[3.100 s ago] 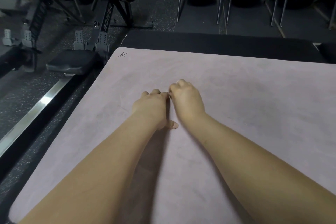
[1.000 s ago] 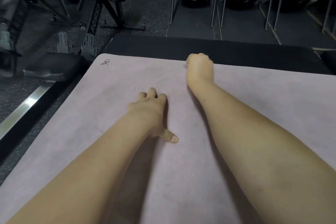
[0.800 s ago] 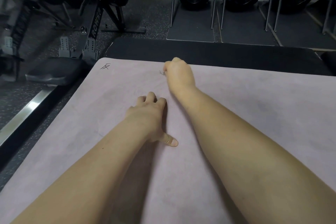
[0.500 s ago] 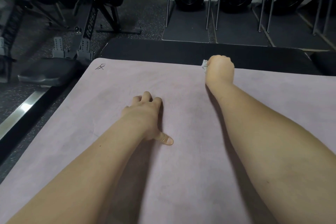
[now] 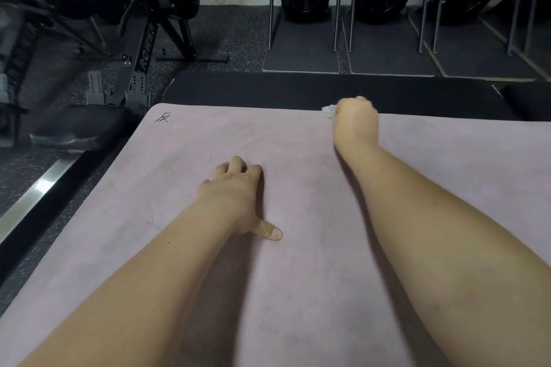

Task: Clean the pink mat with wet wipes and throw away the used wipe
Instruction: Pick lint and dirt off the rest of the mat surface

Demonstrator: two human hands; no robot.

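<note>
The person leans forward over the pink mat [image 5: 310, 283], which lies flat on the gym floor. The two arms do different work.

The left hand [image 5: 232, 194] rests on the middle of the mat and holds nothing. Its fingers are loosely bent with the tips down and the thumb is spread to the right. I think it is there to carry the body's weight and to keep the mat from sliding under the rubbing.

The right hand [image 5: 354, 122] is stretched far out and clenched around the wet wipe [image 5: 329, 112]. It sits at the far edge of the mat, where the pink meets a black mat [image 5: 268, 89]. Only a small crumpled white corner of the wipe shows, at the left side of the fist. The wipe is squeezed into a ball, probably so the hand can press it hard on the surface, and in this state it has no clear long axis.

The mat's far edge runs left to right, and its left edge comes from the far corner, with a small logo [image 5: 163, 118], towards the near left. Its right and near ends are out of view, so I cannot tell which direction is the long one.

A rowing machine [image 5: 143, 48] stands at the far left.
</note>
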